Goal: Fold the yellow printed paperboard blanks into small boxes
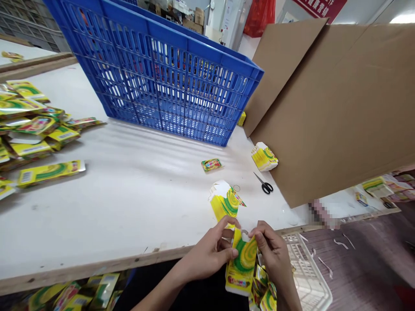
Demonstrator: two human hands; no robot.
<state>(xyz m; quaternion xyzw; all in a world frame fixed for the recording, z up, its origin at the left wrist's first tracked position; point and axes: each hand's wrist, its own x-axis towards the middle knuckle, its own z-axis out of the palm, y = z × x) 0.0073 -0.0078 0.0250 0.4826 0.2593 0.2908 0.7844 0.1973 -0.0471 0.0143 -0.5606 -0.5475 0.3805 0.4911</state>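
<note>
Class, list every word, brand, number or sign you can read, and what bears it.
"健康营销": red rectangular sign; a line above is cut off.
Red lettering, yellow-and-green cardboard carton in hands: too blurred.
Lettering, small green-and-yellow packet: too small.
Print, piled yellow cartons: unreadable.

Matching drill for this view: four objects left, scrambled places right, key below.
1. blue slotted plastic crate
2. black-handled metal scissors
3. yellow-and-green printed carton with a cut-out top edge
4. white plastic basket

A. held by left hand and right hand
B. below the table edge, on the right
C. far side of the white tabletop
D. flat on the tabletop, near the brown cardboard's lowest corner

Pairs: 1-C, 2-D, 3-A, 4-B
</note>
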